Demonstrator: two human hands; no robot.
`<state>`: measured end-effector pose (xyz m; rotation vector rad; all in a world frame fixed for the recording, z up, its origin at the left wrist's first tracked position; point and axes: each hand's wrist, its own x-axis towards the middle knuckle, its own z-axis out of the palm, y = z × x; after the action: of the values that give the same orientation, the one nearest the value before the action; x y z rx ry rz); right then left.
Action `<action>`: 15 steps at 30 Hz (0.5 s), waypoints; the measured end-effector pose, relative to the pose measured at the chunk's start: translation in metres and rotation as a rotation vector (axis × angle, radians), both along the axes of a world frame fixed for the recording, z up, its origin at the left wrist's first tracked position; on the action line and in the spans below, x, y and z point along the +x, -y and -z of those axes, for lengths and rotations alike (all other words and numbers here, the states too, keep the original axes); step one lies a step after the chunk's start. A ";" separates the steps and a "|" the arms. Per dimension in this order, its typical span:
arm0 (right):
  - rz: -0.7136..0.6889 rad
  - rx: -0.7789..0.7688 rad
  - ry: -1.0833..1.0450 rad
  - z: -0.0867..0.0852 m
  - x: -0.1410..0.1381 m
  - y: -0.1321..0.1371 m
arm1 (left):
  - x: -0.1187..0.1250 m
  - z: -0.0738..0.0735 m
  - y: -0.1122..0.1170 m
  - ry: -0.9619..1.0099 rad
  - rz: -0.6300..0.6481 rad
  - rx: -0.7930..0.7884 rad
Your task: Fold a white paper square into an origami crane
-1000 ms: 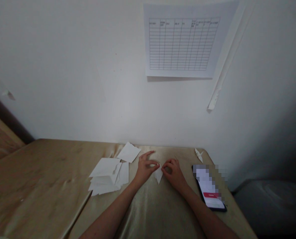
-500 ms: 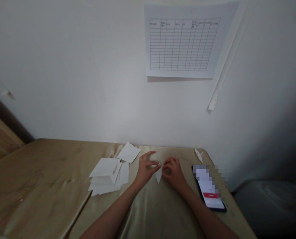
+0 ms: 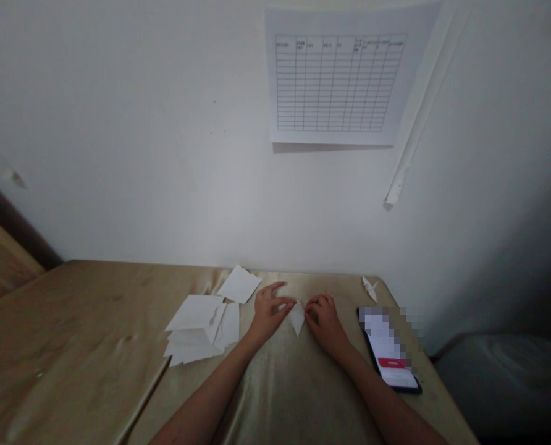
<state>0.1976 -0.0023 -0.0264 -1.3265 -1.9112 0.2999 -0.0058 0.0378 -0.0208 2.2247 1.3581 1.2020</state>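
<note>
Fingers [image 3: 291,301] curved, apparently against paper [image 3: 297,319]

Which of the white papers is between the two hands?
The small pointed piece; the loose sheets lie farther left, the winged one right, beyond the phone.

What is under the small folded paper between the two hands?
Around the folded paper, the tan table cover shows. Whatever lies directly beneath the paper is covered, so I cannot tell.
</note>
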 end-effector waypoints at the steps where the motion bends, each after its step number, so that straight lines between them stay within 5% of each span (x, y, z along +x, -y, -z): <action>1: 0.009 -0.001 -0.001 0.000 0.001 0.000 | -0.002 0.000 -0.001 -0.016 -0.002 -0.006; 15: 0.055 -0.031 -0.004 0.006 0.008 -0.003 | -0.007 -0.001 0.000 -0.158 0.081 -0.120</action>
<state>0.2051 0.0005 -0.0325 -1.3951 -1.8705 0.3053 -0.0131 0.0373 -0.0198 2.3059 1.3448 0.9095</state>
